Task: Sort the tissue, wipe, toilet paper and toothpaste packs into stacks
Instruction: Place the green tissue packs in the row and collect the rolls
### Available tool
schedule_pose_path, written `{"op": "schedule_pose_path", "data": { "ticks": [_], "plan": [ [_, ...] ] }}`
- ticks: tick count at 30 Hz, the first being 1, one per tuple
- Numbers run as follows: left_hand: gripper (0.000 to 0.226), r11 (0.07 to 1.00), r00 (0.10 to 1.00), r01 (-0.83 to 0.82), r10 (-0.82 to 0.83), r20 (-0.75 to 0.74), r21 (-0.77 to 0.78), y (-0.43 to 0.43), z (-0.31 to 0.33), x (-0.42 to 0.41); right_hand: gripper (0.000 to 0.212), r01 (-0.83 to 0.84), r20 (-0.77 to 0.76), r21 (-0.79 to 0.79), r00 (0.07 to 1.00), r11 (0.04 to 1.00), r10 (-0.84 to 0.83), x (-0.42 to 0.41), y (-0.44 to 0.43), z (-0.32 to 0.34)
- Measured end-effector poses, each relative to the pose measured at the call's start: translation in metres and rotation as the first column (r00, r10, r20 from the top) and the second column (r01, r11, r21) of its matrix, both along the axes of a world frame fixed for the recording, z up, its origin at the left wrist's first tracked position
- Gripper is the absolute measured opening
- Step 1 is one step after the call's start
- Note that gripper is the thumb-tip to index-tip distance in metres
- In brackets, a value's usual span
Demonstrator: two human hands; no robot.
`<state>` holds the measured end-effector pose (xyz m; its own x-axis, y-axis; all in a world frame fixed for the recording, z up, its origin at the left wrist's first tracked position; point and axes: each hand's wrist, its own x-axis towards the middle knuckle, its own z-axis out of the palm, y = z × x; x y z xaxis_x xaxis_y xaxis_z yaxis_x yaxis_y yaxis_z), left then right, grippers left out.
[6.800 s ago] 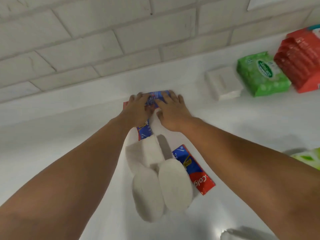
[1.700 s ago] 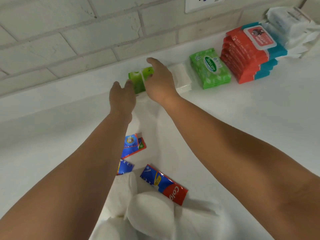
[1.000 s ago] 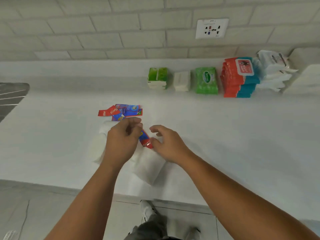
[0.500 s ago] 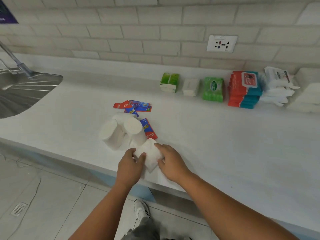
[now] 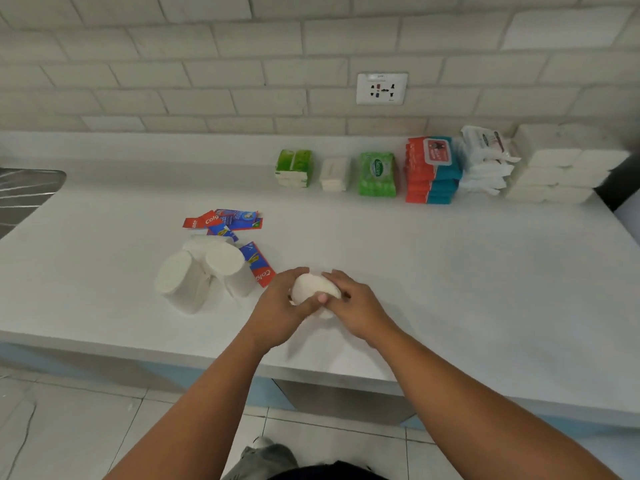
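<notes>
White counter (image 5: 450, 271) against pale brick wall (image 5: 207, 64); wall socket (image 5: 381, 88) above; steel sink drainboard (image 5: 20, 192) far left; tiled floor (image 5: 69, 427) below.

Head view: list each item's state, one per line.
toilet paper roll: gripped by left hand and right hand
other toilet paper rolls: leaning together, unstacked
toothpaste packs: flat, overlapping, unsorted
green tissue packs: stacked by wall
white pack: set by wall
green wipe packs: stacked
red and teal wipe packs: stacked
white wipe packs: stacked unevenly
wall socket: nothing plugged in
</notes>
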<state>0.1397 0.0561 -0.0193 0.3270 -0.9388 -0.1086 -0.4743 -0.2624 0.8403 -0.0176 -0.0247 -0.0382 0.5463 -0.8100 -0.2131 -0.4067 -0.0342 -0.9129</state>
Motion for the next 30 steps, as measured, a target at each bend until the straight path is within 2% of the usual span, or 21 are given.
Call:
{"op": "schedule_pose_path", "data": {
  "ticks": [3,6,9,12,19,22,24,27,30],
  "plan": [
    [0.080,0.988,0.987,0.156,-0.157,0.046,0.018,-0.006,-0.004,-0.001,0.042,0.102,0.050,0.049,0.993,0.994,-0.105,-0.009,-0.007,0.003],
    [0.088,0.991,0.985,0.134,-0.130,0.117,-0.023,-0.020,-0.011,-0.006,0.039,0.154,0.070,0.101,0.984,0.983,-0.162,-0.009,-0.009,0.007],
    [0.101,0.995,0.993,0.098,-0.096,0.064,-0.027,-0.035,-0.014,-0.005,0.040,0.196,0.015,0.079,0.980,0.977,-0.198,-0.003,-0.009,0.012],
    [0.098,0.990,0.990,0.134,-0.133,0.038,-0.031,-0.045,-0.013,-0.001,0.038,0.294,-0.033,0.008,0.955,0.956,-0.294,0.003,-0.011,0.015],
    [0.096,0.965,0.963,0.261,-0.261,0.066,0.006,-0.055,-0.011,0.009,0.037,0.383,-0.081,-0.011,0.921,0.924,-0.382,0.014,-0.011,0.021],
    [0.095,0.967,0.961,0.255,-0.252,0.110,-0.013,-0.051,0.001,0.021,0.049,0.400,-0.141,-0.115,0.900,0.909,-0.413,0.022,-0.011,0.027],
    [0.086,0.973,0.963,0.223,-0.211,0.165,-0.053,-0.047,0.013,0.036,0.053,0.405,-0.121,-0.230,0.890,0.885,-0.440,0.031,-0.009,0.033],
    [0.064,0.976,0.962,0.179,-0.146,0.230,-0.127,-0.041,0.034,0.071,0.045,0.369,-0.031,-0.427,0.907,0.826,-0.421,0.055,-0.006,0.040],
    [0.049,0.984,0.947,0.136,-0.095,0.308,-0.112,-0.033,0.055,0.114,0.037,0.253,0.017,-0.556,0.956,0.792,-0.294,0.088,0.003,0.043]
  ]
}}
